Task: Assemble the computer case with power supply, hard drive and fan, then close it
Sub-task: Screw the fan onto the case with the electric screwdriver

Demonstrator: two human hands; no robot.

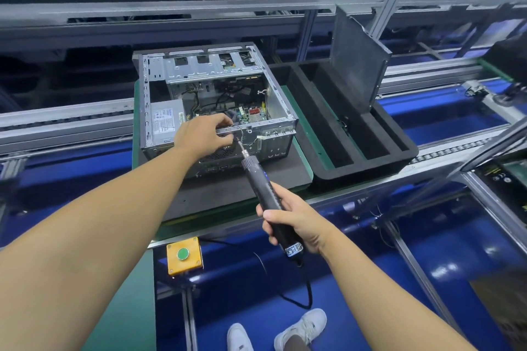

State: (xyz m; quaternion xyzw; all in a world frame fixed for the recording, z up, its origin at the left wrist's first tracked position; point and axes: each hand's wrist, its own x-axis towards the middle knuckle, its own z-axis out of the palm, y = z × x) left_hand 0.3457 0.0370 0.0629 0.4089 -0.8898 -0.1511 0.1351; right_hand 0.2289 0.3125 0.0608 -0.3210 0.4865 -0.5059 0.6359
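Open computer case [216, 100] on the worktop [216, 194]: left hand [204, 134] grips its near rim, right hand [291, 219] clamps a power screwdriver [265, 194] against the back panel; a slipping bit could strike that left hand

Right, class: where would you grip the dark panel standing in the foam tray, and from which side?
Probably the top edge of the panel, from above, with a grip near each upper corner. It stands tilted with its lower edge sunk in the tray, so only the top and side edges are free, and it is wide and flat.
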